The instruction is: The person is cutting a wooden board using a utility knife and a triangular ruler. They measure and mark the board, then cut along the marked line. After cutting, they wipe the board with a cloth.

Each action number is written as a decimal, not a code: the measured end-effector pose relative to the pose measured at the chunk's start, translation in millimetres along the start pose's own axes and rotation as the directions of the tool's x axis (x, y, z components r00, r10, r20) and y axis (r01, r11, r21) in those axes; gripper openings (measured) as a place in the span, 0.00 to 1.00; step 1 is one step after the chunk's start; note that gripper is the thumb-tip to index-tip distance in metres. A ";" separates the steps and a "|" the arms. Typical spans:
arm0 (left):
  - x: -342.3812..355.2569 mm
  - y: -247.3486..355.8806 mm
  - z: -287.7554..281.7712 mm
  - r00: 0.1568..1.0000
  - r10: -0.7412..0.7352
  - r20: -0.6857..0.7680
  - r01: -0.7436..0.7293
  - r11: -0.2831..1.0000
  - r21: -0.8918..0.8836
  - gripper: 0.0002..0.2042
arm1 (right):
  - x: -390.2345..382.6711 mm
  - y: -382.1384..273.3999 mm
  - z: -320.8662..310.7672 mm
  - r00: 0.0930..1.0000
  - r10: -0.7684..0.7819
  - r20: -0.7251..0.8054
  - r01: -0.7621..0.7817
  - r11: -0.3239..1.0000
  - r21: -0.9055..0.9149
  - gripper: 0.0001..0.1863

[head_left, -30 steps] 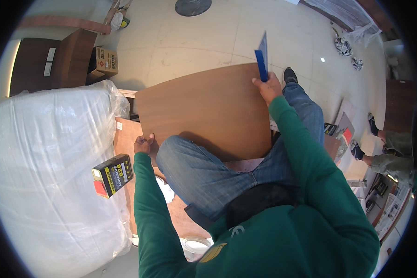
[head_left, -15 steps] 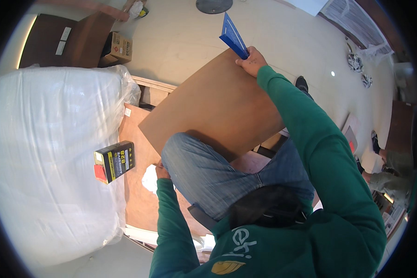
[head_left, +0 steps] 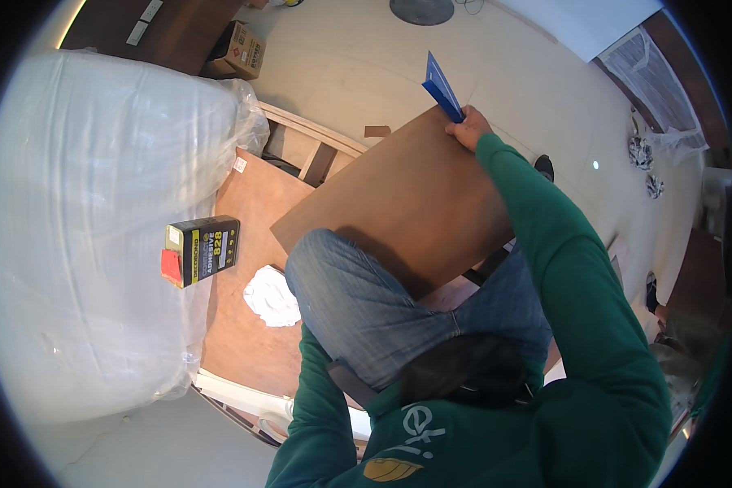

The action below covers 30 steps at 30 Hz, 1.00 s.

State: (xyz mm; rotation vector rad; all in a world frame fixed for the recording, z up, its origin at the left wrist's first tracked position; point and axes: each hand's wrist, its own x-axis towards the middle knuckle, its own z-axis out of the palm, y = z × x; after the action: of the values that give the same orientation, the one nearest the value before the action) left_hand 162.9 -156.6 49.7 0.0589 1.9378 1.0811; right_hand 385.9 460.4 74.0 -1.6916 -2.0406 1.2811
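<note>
My right hand (head_left: 469, 128) is closed at the far right corner of a brown board (head_left: 398, 195). It grips a blue triangular square (head_left: 442, 87), which points away from me past the board's edge. The board lies tilted across my lap, its near edge against my bent knee. Behind my left thigh, my left hand is hidden; only the green sleeve shows. Close to that knee a crumpled white cloth (head_left: 272, 297) rests on a reddish-brown wooden panel (head_left: 240, 350).
A black and yellow adhesive tin (head_left: 211, 250) with a red cap stands on the panel's left side. Beyond it bulges a large plastic-wrapped object (head_left: 98, 244). A wooden frame (head_left: 313, 134) runs behind the board. A cardboard box (head_left: 240, 50) sits at the far left.
My left hand has left the white cloth and gone out of sight behind my thigh. The view has shifted; my right hand still holds the blue square at the board's corner.
</note>
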 end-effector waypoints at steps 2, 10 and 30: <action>-0.6 0.4 -1.2 1.000 -0.011 0.000 0.011 1.000 0.004 0.17 | -1.9 6.3 7.9 1.000 0.007 0.009 -0.008 0.999 0.044 0.29; -6.2 -3.4 -4.4 0.998 -0.063 -0.012 0.063 0.998 0.009 0.18 | -6.8 19.8 30.7 0.999 0.040 0.014 -0.042 0.993 0.106 0.30; 78.6 38.9 3.9 0.998 -0.054 -0.021 0.055 0.997 0.056 0.19 | -55.3 87.7 -5.5 0.971 0.223 0.082 -0.235 0.950 0.205 0.32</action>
State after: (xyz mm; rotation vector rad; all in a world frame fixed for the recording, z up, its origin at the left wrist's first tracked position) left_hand 104.6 -96.5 23.2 0.0261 1.9760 0.9947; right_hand 469.0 412.2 34.9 -1.8491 -1.6984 1.5757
